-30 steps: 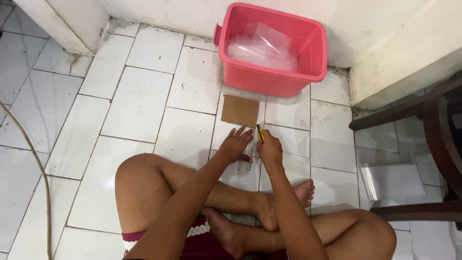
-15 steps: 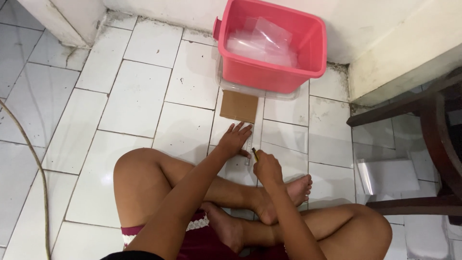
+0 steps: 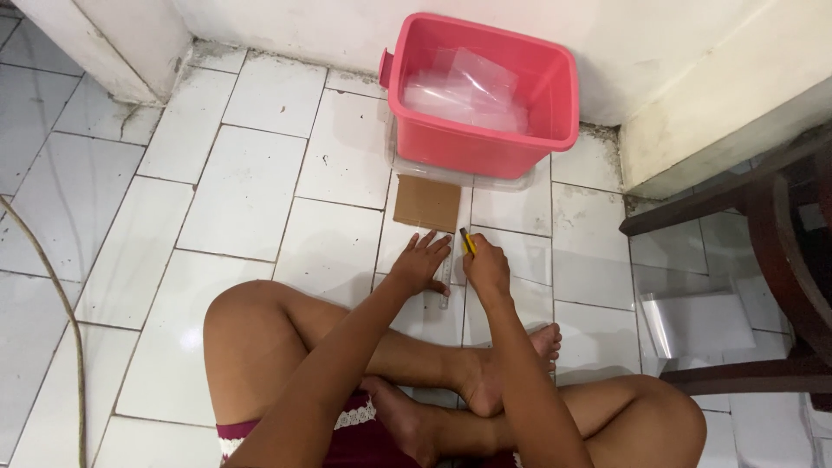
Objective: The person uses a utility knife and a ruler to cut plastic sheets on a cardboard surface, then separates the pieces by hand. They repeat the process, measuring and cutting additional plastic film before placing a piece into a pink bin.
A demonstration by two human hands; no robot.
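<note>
bare tiles left, pink tub ahead, chair right

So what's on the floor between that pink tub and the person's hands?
In the head view, a brown cardboard piece lies on the white tiles between the pink tub and the left hand and right hand.

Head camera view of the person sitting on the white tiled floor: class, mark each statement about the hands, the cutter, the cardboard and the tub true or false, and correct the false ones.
1. The right hand holds a yellow-handled utility cutter. True.
2. The left hand lies flat on a clear plastic ruler. True.
3. The pink rectangular plastic tub is empty. False: it holds clear plastic sheets.
4. The brown square cardboard piece lies inside the tub. False: it lies on the white tiled floor, just in front of the tub.
5. The person sits cross-legged and barefoot. True.
</note>
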